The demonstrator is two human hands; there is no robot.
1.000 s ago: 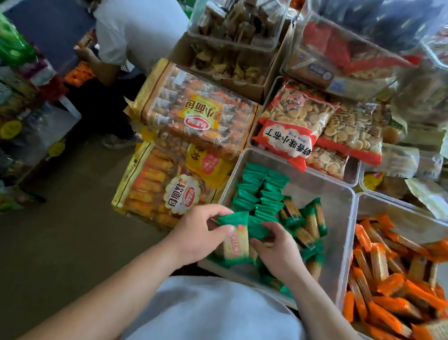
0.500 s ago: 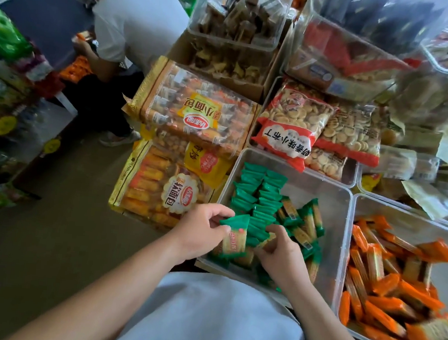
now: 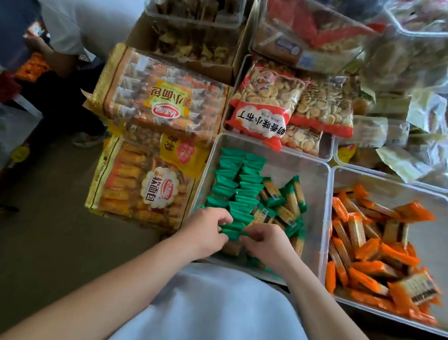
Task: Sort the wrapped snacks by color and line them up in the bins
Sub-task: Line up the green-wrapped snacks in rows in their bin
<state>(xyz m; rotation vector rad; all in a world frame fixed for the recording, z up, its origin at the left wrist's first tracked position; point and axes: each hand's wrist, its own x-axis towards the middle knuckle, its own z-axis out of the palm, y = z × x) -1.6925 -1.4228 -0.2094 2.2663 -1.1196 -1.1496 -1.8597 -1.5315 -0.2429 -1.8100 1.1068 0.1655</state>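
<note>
A clear bin (image 3: 318, 194) holds green-wrapped snacks: two neat rows (image 3: 236, 181) stand on edge along its left side, and loose ones (image 3: 285, 202) lie jumbled beside them. My left hand (image 3: 206, 230) and my right hand (image 3: 268, 244) meet at the near end of the rows, fingers curled round a green snack (image 3: 232, 229) held on edge between them. To the right, a second clear bin (image 3: 444, 243) contains a loose heap of orange-wrapped snacks (image 3: 368, 244).
Big bags of small breads (image 3: 155, 101) (image 3: 145, 187) lie left of the green bin. Biscuit bags (image 3: 266, 108) and more clear bins of snacks fill the back. A person in a white shirt (image 3: 88, 8) stands at the far left.
The green snack my hands held up flat, face showing, has been turned on edge and lowered into the near end of the rows. Both hands moved down and closer together.
</note>
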